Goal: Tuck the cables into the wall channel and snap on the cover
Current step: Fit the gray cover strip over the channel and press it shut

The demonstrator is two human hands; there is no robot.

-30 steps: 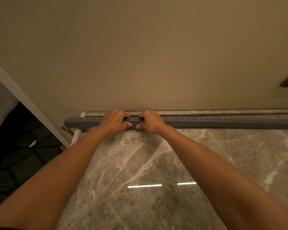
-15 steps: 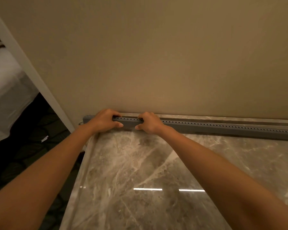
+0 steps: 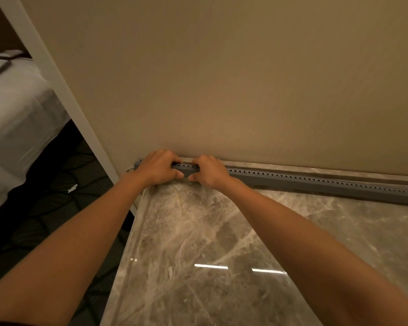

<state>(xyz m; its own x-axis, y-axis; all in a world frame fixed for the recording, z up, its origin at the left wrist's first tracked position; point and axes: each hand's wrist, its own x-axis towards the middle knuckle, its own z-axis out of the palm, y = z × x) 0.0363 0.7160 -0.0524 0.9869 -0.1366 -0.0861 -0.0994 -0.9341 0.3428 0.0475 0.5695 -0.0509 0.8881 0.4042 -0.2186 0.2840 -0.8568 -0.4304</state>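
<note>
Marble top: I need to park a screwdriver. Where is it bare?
The marble top lies bare between the forearms and right of the right forearm, up to the grey channel. Crowded only at the channel's left end, gripped by left hand and right hand.

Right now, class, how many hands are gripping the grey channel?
2. The left hand grips the channel near its left end; the right hand grips just beside it.
</note>
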